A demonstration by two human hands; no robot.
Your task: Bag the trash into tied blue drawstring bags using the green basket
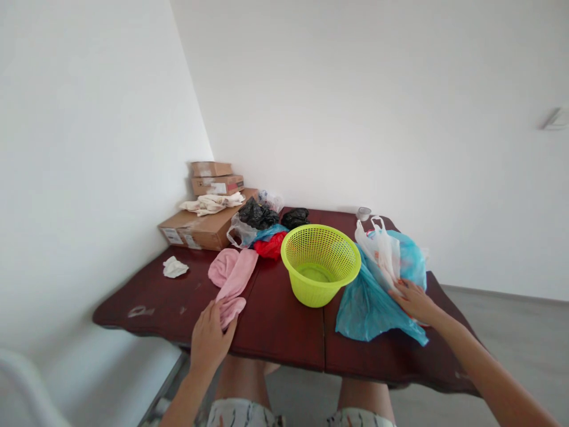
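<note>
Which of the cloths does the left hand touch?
The pink cloth: the left hand touches its near end. The cream cloth lies on the large cardboard box; the small white piece lies apart.

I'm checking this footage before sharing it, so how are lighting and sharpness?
In the head view: soft light; a dim shadow on the left wall below the tabletop; the fitting at the right edge blurred; the pink cloth and yellow-green basket clearer.

The white bag [383,254] hides its inside. The box labels [217,188] are too tiny to read. The right edge cuts off a blurry white thing [558,119].
</note>
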